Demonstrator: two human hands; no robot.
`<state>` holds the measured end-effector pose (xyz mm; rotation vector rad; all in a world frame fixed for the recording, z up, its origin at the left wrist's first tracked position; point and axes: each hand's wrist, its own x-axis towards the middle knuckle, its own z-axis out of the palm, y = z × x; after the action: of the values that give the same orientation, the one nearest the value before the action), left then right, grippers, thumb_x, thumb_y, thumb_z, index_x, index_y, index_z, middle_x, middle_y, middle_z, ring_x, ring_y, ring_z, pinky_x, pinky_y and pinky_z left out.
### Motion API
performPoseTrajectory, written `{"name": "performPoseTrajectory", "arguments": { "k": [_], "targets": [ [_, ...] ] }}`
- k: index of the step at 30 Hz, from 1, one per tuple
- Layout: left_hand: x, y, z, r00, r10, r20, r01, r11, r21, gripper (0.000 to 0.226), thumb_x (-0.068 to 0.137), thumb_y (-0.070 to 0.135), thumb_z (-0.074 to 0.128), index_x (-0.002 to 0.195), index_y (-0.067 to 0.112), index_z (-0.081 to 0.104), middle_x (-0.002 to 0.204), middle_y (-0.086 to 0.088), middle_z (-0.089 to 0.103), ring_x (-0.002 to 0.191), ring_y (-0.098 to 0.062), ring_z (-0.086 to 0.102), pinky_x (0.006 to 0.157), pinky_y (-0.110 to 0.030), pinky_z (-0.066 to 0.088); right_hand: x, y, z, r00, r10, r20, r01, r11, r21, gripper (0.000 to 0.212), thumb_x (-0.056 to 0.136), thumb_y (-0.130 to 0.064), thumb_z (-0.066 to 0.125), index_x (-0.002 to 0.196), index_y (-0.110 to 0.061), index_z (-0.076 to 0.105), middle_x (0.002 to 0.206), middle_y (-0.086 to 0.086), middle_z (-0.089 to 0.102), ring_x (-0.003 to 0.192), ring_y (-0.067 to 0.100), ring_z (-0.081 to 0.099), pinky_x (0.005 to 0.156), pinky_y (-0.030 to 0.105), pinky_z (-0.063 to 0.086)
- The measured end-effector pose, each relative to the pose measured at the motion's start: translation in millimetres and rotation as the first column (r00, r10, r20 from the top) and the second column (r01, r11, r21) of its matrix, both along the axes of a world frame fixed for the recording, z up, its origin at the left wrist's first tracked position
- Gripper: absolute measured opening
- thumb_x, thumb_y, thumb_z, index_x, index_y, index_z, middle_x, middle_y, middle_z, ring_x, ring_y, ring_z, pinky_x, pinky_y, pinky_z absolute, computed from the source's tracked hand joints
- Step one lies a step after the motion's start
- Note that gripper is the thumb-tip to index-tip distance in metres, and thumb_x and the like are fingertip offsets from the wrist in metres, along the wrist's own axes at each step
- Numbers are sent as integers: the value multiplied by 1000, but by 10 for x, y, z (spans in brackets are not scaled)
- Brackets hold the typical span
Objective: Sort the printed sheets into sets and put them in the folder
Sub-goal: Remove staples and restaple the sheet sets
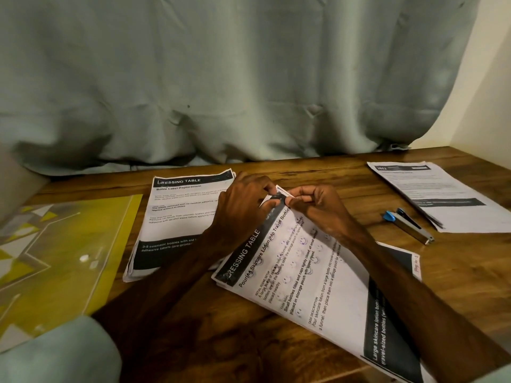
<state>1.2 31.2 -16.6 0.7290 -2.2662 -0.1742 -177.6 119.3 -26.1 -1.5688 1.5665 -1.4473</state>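
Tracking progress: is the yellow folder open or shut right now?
Looks shut: the yellow folder lies flat, untouched; left hand and right hand pinch a corner of the lotion sheets. Contents: cannot tell.

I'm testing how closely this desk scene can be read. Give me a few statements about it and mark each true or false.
1. The left hand and right hand both pinch the top corner of the tilted set. True.
2. The yellow folder lies at the left of the table. True.
3. The stapler lies on the yellow folder. False: it lies on the table, between the tilted set and the far-right stack.
4. The "Bottle Label Replacement" stack is inside the folder. False: it lies on the table beside it.
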Motion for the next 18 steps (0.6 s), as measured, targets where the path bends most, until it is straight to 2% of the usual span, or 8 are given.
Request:
{"name": "performPoseTrajectory", "arguments": {
  "k": [4,6,8,12,16,18],
  "targets": [
    [-4,11,-21,1000,21,-1,-21,997,-70,11,88,38,74,92,31,66,117,14,61,119,-6,42,77,-25,43,-8,0,3,1000,-16,-17,16,1000,-7,12,94,-2,66,103,-2,74,91,6,79,80,19,75,68,23,58],
    [-8,15,-28,1000,15,-17,-16,994,-107,12,86,38,75,88,28,67,122,12,60,123,-7,41,79,-23,40,-7,8,8,1000,-29,8,29,1000,-9,13,93,-2,67,104,0,74,91,7,79,79,18,75,67,23,58],
    [-2,13,-32,1000,9,-17,-10,993,-115,16,84,41,76,85,27,68,124,10,60,124,-9,41,83,-22,35,-4,14,16,999,-39,21,39,999,-17,13,93,-1,67,104,1,74,90,8,78,77,16,74,67,22,57],
    [5,13,-49,1000,14,-22,-16,994,-104,18,83,39,78,84,24,69,124,5,63,122,-15,45,88,-30,43,4,25,27,998,-43,52,44,999,-23,17,93,0,67,109,2,71,90,9,78,75,12,74,64,19,55],
    [-20,38,-75,996,-33,-86,15,979,-203,11,85,28,77,90,19,72,118,2,63,115,-17,46,90,-31,44,-10,23,33,995,-39,94,45,997,-61,31,90,3,69,117,-9,62,86,6,78,82,21,75,74,32,61],
    [-28,39,-94,997,-18,-73,2,975,-224,11,87,27,75,95,20,73,113,1,65,111,-18,49,88,-29,43,-22,25,31,999,-18,47,22,996,-91,33,89,5,71,115,-13,61,88,6,77,83,22,74,75,38,61]
  ]
}}
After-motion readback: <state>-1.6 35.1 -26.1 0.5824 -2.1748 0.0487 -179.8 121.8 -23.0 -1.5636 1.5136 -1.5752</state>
